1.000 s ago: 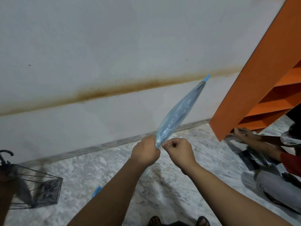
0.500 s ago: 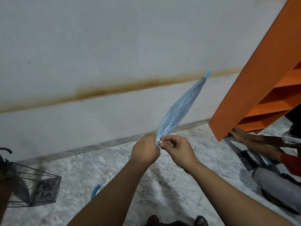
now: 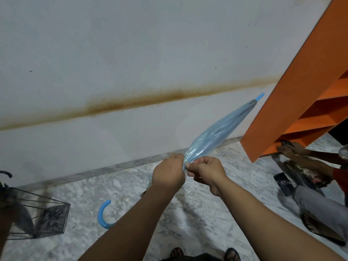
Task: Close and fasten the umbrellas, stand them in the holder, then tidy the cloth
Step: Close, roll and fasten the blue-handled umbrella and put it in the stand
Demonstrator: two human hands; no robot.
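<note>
Two hands meet at the centre of the view on a folded blue umbrella (image 3: 212, 136). Left hand (image 3: 168, 173): fingers curled around the gathered canopy near its lower end, the back of the hand toward the camera, so the fingertips themselves are hidden. Right hand (image 3: 206, 171): fingers curled, thumb and forefinger pressed together in a pinch on something small at the canopy's lower edge, just beside the left hand; what is pinched is too small to tell. From the hands the umbrella slants up toward 2 o'clock, its canopy collapsed and translucent, ending in a bright blue tip (image 3: 259, 96) close to the orange shelf unit (image 3: 293, 87) at the right edge. Its curved blue handle (image 3: 103, 215) shows at 7 o'clock from the hands, below the left forearm. At 8 o'clock, on the marble floor (image 3: 188, 213), stands a black wire holder (image 3: 43, 217) with a dark umbrella (image 3: 5, 174) inside it. At 3 o'clock a second person (image 3: 320, 200) crouches, hands at the base of the shelf unit. A stained white wall (image 3: 131, 63) fills the background.
</note>
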